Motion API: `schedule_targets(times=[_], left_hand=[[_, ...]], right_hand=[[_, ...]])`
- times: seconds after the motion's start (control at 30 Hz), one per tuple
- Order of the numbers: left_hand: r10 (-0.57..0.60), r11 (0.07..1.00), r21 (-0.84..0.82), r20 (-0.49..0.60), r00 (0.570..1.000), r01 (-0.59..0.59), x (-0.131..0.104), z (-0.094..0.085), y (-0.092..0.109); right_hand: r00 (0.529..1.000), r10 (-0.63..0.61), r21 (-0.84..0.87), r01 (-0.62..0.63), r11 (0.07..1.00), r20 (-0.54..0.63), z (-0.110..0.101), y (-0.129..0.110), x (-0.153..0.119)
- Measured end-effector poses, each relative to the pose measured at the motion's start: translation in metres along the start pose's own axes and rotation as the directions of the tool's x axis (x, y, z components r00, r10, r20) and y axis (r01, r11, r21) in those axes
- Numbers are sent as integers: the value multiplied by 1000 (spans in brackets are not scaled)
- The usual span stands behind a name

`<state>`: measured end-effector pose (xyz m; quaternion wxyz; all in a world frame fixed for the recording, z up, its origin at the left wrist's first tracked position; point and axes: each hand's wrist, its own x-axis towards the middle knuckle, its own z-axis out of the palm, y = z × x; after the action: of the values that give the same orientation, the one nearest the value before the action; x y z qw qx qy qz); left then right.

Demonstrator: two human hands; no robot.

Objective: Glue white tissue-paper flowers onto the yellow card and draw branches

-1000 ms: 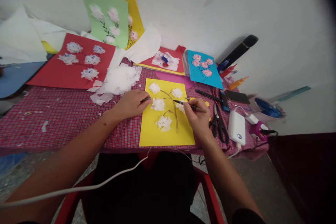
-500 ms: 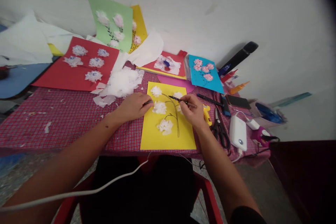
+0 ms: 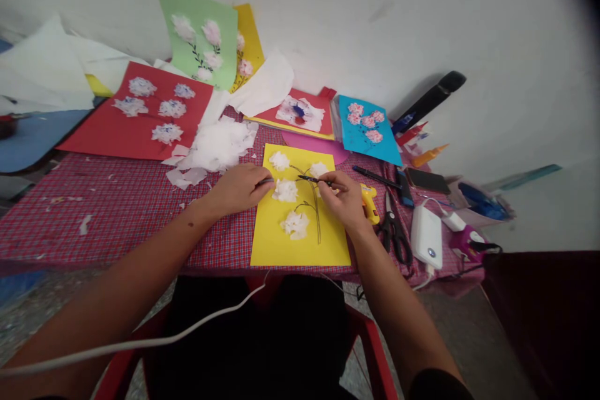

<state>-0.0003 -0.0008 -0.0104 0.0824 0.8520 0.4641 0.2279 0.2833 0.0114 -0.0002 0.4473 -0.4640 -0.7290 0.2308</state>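
Note:
In front of me lies a yellow paper sheet (image 3: pixel 276 250) with several white crumpled-paper flowers (image 3: pixel 294 225) on it and dark branching stems drawn between them. My right hand (image 3: pixel 344 199) grips a dark pen (image 3: pixel 328 183), whose tip points left at the upper stem, close to the flowers. At the sheet's left edge rests my left hand (image 3: pixel 241 189), its fingers closed on a short dark piece that looks like a pen cap (image 3: pixel 265 181). Most of that piece is hidden by the fingers.
White paper scraps (image 3: pixel 218 144) lie left of the sheet, near a red flower card (image 3: pixel 107 131). Behind stand a green card (image 3: pixel 201 31) and a blue card (image 3: pixel 370 131). On the right are a yellow glue gun (image 3: pixel 369 203), scissors (image 3: pixel 394 237) and a white power bank (image 3: pixel 426 237).
The pen tip has shifted slightly left and down along the upper stem, with my right hand moving a little. My left hand stays in place.

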Motion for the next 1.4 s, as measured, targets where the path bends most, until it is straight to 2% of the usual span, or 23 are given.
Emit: schedule_targets(times=[0.97,1.4], left_hand=[[-5,1000,-3,2,1000,5,0,0,0],[-14,1000,0,2,1000,14,0,-2,2]], right_hand=[[998,60,-6,-60,998,18,1,-1,-2],[999,32,-51,-32,998,-11,-3,2,-3]])
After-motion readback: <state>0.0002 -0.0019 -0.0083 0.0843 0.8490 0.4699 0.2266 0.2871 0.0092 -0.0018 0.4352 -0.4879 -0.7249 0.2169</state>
